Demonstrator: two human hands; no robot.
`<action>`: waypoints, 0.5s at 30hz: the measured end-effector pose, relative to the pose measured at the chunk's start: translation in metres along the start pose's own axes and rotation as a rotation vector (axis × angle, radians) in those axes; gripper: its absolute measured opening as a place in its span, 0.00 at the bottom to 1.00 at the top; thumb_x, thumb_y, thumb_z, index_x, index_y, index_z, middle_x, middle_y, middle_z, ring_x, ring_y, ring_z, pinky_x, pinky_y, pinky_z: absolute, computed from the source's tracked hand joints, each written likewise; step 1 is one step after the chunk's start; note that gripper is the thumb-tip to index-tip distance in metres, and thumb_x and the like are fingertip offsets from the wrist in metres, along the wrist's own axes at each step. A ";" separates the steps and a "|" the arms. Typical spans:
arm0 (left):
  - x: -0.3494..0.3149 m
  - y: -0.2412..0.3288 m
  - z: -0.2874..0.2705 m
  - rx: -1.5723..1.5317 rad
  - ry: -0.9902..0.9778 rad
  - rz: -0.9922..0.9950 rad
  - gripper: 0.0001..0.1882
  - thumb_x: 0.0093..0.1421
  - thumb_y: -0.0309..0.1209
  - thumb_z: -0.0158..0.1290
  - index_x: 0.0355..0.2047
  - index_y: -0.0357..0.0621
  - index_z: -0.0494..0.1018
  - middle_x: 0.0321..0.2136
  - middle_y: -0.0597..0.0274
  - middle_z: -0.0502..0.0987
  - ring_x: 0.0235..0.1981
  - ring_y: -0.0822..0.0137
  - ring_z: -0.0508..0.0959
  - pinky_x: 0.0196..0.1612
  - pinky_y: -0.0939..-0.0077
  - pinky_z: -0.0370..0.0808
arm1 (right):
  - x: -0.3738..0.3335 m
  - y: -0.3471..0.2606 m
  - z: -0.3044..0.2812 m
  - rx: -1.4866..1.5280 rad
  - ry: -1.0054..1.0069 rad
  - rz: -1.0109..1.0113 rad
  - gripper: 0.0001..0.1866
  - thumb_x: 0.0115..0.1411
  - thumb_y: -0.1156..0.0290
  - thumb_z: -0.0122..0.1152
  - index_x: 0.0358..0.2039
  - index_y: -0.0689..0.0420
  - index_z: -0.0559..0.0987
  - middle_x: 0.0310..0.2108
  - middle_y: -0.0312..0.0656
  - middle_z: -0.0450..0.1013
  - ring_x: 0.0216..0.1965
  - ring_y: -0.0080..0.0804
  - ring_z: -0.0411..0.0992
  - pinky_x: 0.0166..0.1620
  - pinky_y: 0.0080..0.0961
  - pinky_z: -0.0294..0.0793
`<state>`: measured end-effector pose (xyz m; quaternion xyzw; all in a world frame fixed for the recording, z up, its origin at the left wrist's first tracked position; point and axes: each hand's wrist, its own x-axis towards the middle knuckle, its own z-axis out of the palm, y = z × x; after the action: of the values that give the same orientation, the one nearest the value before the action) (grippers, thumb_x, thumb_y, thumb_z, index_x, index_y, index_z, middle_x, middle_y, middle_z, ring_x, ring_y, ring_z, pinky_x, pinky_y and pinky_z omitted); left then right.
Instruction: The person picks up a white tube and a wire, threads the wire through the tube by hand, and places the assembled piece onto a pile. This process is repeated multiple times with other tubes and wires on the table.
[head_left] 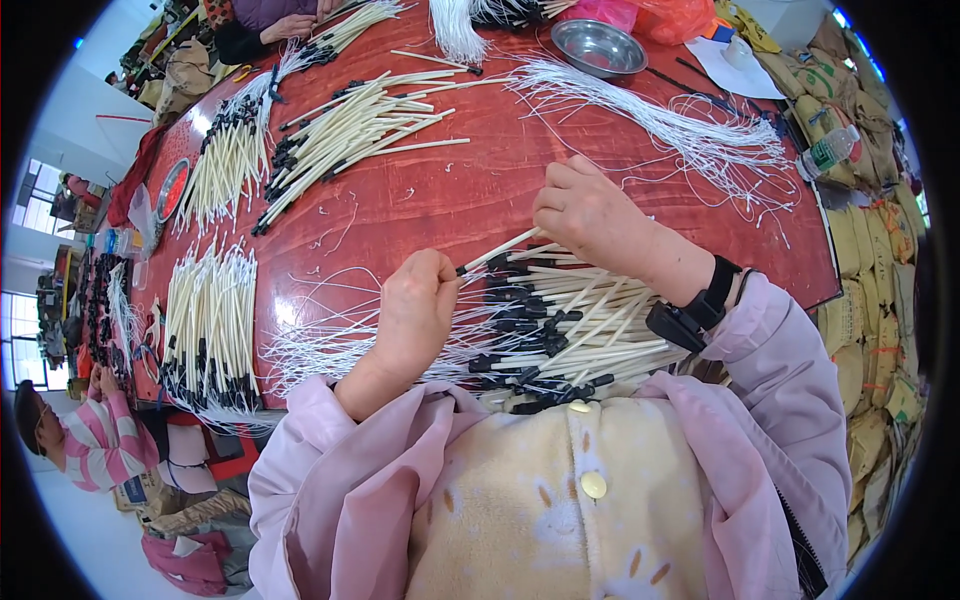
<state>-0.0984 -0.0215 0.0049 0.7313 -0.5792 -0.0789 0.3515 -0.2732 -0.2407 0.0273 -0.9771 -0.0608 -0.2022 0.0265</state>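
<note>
A thin cream-coloured stick [506, 247] with a black end piece is stretched between my two hands, slanting up to the right. My left hand [415, 305] is closed in a pinch by its black end. The closed fingers of my right hand [590, 212] grip the other end. Just below lies a heap of similar cream sticks [628, 325] with black ends, close to my body. White strings [345, 352] fan out to the left of that heap, partly under my left wrist. Whether a string runs through the held stick is hidden by my fingers.
On the red table [430, 205] lie more stick piles [360, 125] and a bundle of white cords [665, 120]. A metal bowl [560, 50] stands at the far side; a plastic bottle [832, 150] is at the right edge. Other people sit beyond and to the left.
</note>
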 end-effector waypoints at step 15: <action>0.003 -0.011 -0.008 -0.329 0.049 -0.144 0.08 0.57 0.16 0.60 0.38 0.34 0.80 0.31 0.56 0.79 0.29 0.68 0.81 0.33 0.76 0.76 | -0.047 0.017 -0.027 0.012 0.137 0.232 0.33 0.47 0.64 0.75 0.56 0.56 0.78 0.52 0.38 0.76 0.45 0.40 0.70 0.50 0.36 0.67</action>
<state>-0.0844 -0.0194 0.0048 0.7051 -0.4960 -0.1797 0.4739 -0.3246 -0.2646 0.0326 -0.9613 0.0534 -0.2637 0.0596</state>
